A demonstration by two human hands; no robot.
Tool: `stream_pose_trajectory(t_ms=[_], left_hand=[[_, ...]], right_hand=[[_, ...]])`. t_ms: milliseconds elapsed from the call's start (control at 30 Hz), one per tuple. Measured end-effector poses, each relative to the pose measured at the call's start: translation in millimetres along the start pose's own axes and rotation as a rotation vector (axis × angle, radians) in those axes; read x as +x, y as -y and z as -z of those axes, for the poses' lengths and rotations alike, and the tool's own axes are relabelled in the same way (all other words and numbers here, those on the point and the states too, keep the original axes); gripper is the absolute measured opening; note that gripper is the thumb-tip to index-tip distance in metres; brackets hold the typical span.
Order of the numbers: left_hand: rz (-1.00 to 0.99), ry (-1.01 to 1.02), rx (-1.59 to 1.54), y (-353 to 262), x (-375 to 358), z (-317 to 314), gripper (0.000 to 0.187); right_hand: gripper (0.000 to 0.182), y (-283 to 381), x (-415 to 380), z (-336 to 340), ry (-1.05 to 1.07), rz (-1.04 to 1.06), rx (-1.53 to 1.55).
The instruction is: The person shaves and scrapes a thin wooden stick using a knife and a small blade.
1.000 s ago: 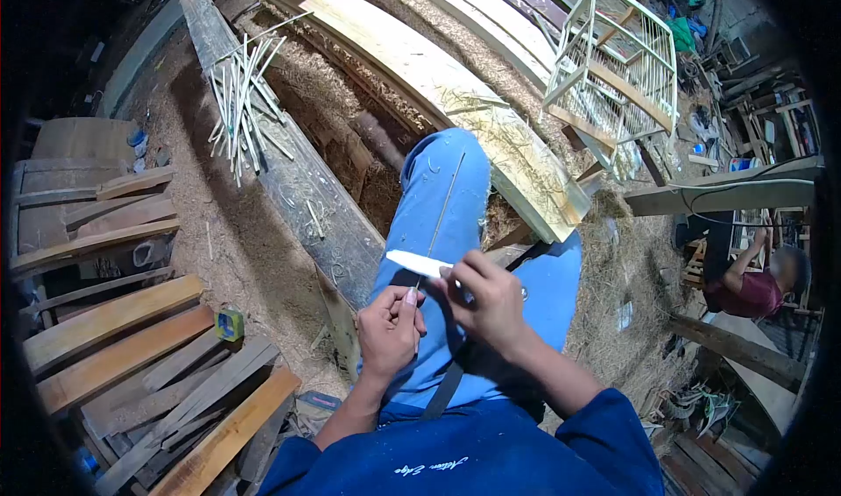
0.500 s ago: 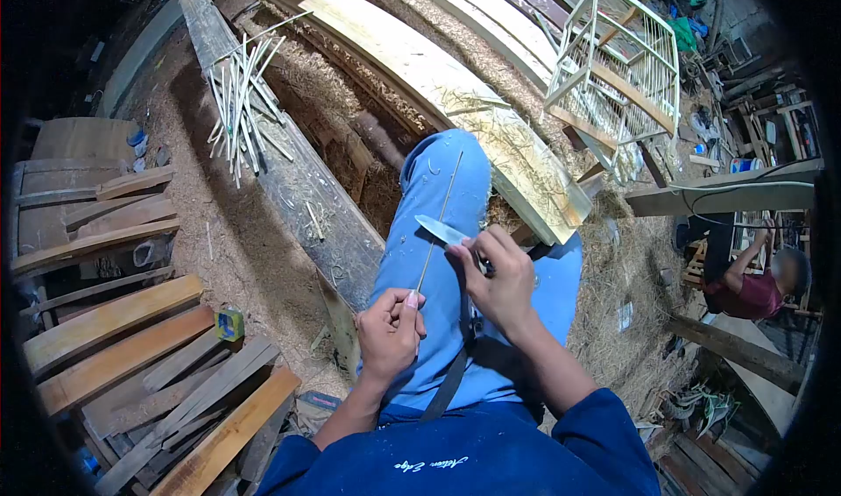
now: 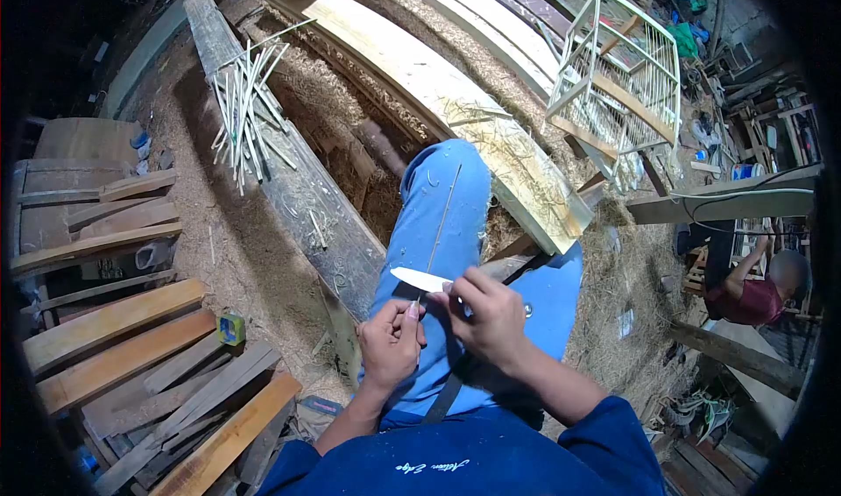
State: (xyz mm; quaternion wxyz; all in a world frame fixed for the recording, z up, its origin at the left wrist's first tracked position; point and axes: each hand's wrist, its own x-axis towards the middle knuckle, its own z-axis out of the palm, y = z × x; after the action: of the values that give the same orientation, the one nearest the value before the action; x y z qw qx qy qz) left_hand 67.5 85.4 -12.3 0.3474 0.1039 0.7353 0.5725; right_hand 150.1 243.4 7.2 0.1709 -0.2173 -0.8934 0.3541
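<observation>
Lying along the thigh of the blue jeans is a thin stick (image 3: pixel 445 211), with its lower end pinched between the thumb and fingers of my left hand (image 3: pixel 392 343). My right hand (image 3: pixel 489 316) is closed around the handle of a knife (image 3: pixel 422 279), which is mostly hidden by the fingers. The bright blade points left and crosses the stick just above my left fingertips. Both hands are close together over my lap.
A bundle of pale sticks (image 3: pixel 248 102) rests on a grey plank (image 3: pixel 320 202) at left. Shavings cover a thick board (image 3: pixel 420 71). A wooden birdcage (image 3: pixel 618 84) stands upper right, and another person (image 3: pixel 749 290) sits at far right. A tape measure (image 3: pixel 231 329) lies by cut wood.
My right hand has brought the knife down along the stick, towards my left hand. My left hand keeps its pinch and has barely moved.
</observation>
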Motion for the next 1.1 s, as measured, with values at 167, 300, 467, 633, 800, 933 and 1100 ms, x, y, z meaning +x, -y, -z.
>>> stream_pose_trajectory(t_ms=[167,300,467,633,800,933,1100], left_hand=[[-0.031,0.019,0.053,-5,-3,-1,0.019],[-0.012,0.017,-0.067,-2,2,6,0.019],[0.042,-0.001,-0.219,-15,12,15,0.021],[-0.016,-0.047,-0.265,-23,22,23,0.023],[0.029,-0.082,-0.230,-25,30,32,0.023],[0.019,-0.092,-0.191,-27,22,40,0.021],[-0.020,-0.100,-0.158,-14,19,43,0.014]], right_hand=[[0.020,-56,61,5,-0.320,-0.167,-0.063],[0.017,-64,78,19,-0.322,-0.383,0.327],[0.029,-59,60,22,-0.017,-0.453,0.661],[0.033,-41,45,14,0.099,-0.460,0.815],[0.040,-8,41,3,0.162,-0.060,0.374],[0.033,0,28,-17,0.155,0.040,0.392],[0.013,16,17,-31,0.084,0.000,0.391]])
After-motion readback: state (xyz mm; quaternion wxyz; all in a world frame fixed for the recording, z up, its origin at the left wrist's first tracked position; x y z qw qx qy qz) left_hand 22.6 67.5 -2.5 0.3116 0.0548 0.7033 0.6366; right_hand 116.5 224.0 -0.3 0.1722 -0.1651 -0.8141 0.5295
